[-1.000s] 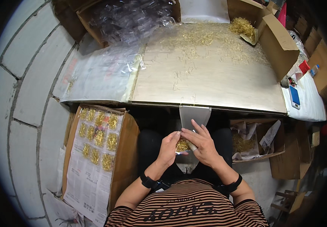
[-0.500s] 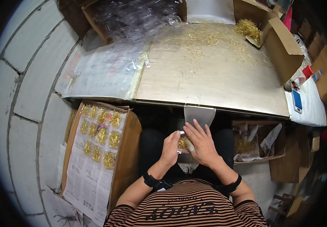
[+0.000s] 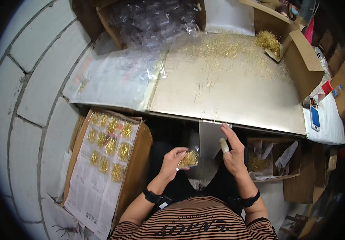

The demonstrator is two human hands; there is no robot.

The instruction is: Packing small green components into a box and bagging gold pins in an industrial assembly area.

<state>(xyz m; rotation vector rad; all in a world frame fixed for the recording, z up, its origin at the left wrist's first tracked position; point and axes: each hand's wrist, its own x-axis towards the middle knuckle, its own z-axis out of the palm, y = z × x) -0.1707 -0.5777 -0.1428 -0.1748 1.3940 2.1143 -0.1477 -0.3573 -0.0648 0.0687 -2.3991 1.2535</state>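
Observation:
A small clear box [image 3: 189, 159] full of thin golden metal pieces is held in my left hand [image 3: 170, 165], its fingers curled round the side. To the right, my right hand [image 3: 235, 155] is raised with the fingers extended and nothing in it. A pale wrap [image 3: 223, 145] covers one of its digits. The fingertips of that hand are beside a grey chute-like panel [image 3: 209, 140] hanging from the table's front edge; whether they touch it I cannot tell.
Golden pieces lie scattered over the light tabletop [image 3: 236, 88], with a heap [image 3: 268, 42] at the back right. A pile of clear plastic boxes [image 3: 152, 24] stands back left. Rows of golden clusters [image 3: 110, 146] lie on a newspaper-covered carton at left. An open carton [image 3: 292, 170] sits at right.
My right hand has come off the box and moved right, towards the grey panel. My left hand has shifted slightly left and down with the box, whose golden contents now show more fully.

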